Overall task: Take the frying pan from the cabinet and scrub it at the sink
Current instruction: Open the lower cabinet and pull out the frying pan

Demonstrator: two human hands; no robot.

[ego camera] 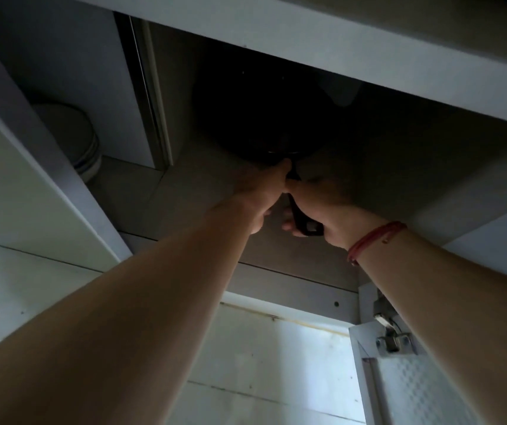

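A black frying pan [264, 118] lies deep in the dark upper cabinet [353, 167], resting on its shelf. Its black handle sticks out toward me. My right hand [328, 210], with a red string at the wrist, is wrapped around the handle's end. My left hand [261, 194] grips the handle closer to the pan's rim. Most of the pan is lost in shadow.
A stack of white plates [77, 139] stands in the neighbouring compartment at the left, behind a divider [154, 96]. An open cabinet door with a metal hinge [393, 338] hangs at the lower right. A shelf edge [368, 53] runs above the pan.
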